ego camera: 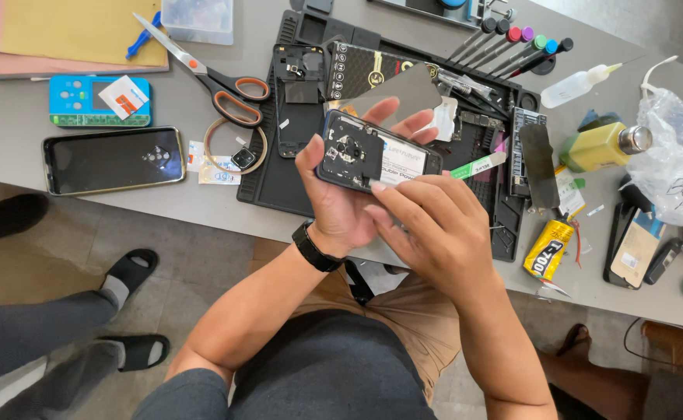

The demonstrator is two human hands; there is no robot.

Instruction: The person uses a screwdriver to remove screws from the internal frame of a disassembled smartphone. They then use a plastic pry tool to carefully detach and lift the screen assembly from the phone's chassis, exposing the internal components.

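Your left hand [340, 198] grips the opened phone [376, 154] above the tabletop [15, 132] edge; your right hand [435, 225], pinching the green-tipped pry tool [478, 165], could slip and gouge the exposed battery.

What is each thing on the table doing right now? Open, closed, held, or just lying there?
Phone: back off, insides showing, held in left hand.
Right hand: fingertips on the phone.
Green tool: poking out by the right hand.
Scissors: shut, lying flat.
Second phone: screen dark, lying flat.
Glue tube: lying down.
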